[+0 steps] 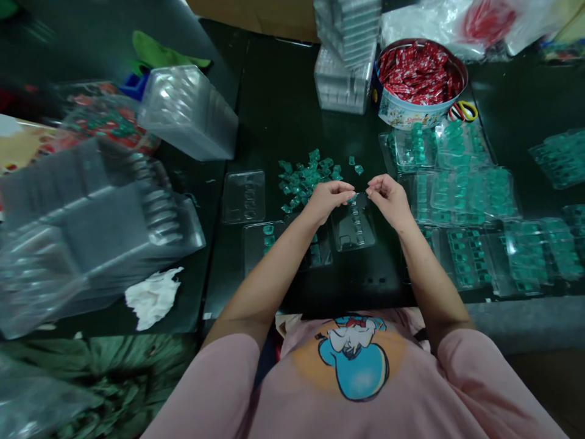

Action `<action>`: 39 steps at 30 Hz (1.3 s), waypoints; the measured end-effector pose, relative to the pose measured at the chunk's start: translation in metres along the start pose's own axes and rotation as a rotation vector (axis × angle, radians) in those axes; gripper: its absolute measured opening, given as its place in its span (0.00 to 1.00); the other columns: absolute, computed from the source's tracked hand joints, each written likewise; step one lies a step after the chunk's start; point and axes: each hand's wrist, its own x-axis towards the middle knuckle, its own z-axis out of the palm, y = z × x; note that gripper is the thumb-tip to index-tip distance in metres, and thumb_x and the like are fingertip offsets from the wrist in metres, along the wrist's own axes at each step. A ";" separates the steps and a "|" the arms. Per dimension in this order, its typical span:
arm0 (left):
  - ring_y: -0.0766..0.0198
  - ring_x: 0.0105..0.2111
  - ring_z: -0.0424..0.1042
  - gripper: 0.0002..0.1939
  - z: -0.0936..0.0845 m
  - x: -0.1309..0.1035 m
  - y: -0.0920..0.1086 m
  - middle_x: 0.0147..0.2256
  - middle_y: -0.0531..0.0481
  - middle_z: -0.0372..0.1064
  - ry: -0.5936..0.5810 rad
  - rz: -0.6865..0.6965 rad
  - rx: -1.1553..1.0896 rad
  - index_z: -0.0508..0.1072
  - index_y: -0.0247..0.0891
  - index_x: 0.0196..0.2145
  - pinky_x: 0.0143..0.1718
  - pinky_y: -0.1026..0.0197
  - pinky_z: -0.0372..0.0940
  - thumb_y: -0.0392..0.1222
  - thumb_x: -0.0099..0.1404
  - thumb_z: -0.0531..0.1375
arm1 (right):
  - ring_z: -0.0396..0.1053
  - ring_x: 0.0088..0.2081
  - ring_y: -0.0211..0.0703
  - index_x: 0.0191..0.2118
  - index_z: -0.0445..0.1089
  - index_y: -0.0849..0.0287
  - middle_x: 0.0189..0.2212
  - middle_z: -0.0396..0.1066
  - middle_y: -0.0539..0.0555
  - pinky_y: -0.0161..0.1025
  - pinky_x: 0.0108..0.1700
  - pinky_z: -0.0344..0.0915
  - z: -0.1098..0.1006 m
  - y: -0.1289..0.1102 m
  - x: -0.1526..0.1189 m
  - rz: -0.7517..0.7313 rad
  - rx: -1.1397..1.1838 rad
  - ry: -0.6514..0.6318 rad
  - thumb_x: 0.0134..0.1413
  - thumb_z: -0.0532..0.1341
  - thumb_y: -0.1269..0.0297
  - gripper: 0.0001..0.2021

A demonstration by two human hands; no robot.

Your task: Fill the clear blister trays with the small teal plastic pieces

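A clear plastic blister tray [346, 227] with a column of moulded pockets lies in front of me. My left hand [329, 198] is closed in a pinch at its far edge, on a small teal translucent piece [351, 199] at the first pocket. Across from it, my right hand [388, 195] is pinched at the tray's far right corner; what its fingertips hold, if anything, is too small to make out. Just beyond my left hand is a loose heap of teal pieces [307, 177]. Under my left forearm, trays partly filled with teal pieces [269, 230] are partly hidden.
Filled trays [466, 195] overlap in piles on the right. An unfilled tray [244, 196] lies left of the heap. Stacks of clear trays [187, 110] stand left and at the back [342, 85]. A round tin [411, 113] holds red packets, with scissors [466, 111] beside it.
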 end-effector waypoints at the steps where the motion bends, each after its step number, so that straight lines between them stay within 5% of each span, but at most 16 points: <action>1: 0.67 0.26 0.68 0.13 0.000 0.002 -0.003 0.27 0.50 0.73 0.011 0.018 0.017 0.80 0.36 0.33 0.30 0.62 0.63 0.44 0.49 0.70 | 0.66 0.31 0.36 0.37 0.67 0.55 0.29 0.67 0.47 0.36 0.37 0.64 0.000 0.001 0.000 0.001 -0.003 -0.005 0.52 0.62 0.61 0.07; 10: 0.59 0.35 0.71 0.07 0.001 0.004 -0.005 0.34 0.48 0.74 -0.024 0.300 0.546 0.82 0.40 0.32 0.43 0.56 0.64 0.33 0.54 0.66 | 0.66 0.30 0.36 0.37 0.68 0.56 0.28 0.67 0.46 0.36 0.36 0.63 -0.007 0.006 -0.001 0.003 -0.024 -0.001 0.53 0.62 0.63 0.05; 17: 0.57 0.37 0.70 0.06 0.011 0.006 -0.008 0.35 0.46 0.71 -0.110 0.378 0.695 0.81 0.40 0.32 0.43 0.57 0.63 0.33 0.58 0.64 | 0.66 0.30 0.36 0.37 0.69 0.56 0.28 0.68 0.47 0.36 0.36 0.64 -0.004 0.012 0.006 0.011 -0.101 0.025 0.53 0.61 0.64 0.05; 23: 0.58 0.37 0.71 0.05 0.010 0.013 -0.018 0.35 0.46 0.70 -0.139 0.373 0.695 0.80 0.38 0.31 0.43 0.57 0.65 0.33 0.60 0.63 | 0.69 0.35 0.42 0.37 0.71 0.57 0.33 0.72 0.51 0.42 0.44 0.67 0.003 0.023 0.043 0.006 -0.352 0.126 0.53 0.58 0.70 0.06; 30: 0.58 0.39 0.74 0.09 0.010 0.018 -0.034 0.37 0.44 0.73 -0.145 0.472 0.919 0.80 0.35 0.39 0.43 0.57 0.69 0.31 0.63 0.61 | 0.71 0.43 0.48 0.43 0.74 0.61 0.41 0.72 0.58 0.47 0.51 0.67 0.028 0.040 0.088 0.076 -0.686 0.059 0.52 0.61 0.74 0.12; 35: 0.57 0.39 0.74 0.09 0.009 0.011 -0.027 0.38 0.43 0.75 -0.096 0.437 0.789 0.81 0.35 0.39 0.45 0.56 0.68 0.32 0.59 0.65 | 0.71 0.41 0.49 0.41 0.73 0.61 0.39 0.72 0.59 0.48 0.50 0.67 0.033 0.037 0.089 0.061 -0.727 0.068 0.49 0.60 0.77 0.12; 39: 0.61 0.35 0.74 0.10 0.005 0.006 -0.012 0.36 0.47 0.76 0.159 0.317 0.372 0.80 0.37 0.39 0.42 0.59 0.68 0.39 0.58 0.66 | 0.71 0.34 0.42 0.39 0.72 0.58 0.31 0.72 0.50 0.44 0.46 0.69 0.028 0.030 0.071 0.067 -0.401 0.054 0.51 0.61 0.69 0.08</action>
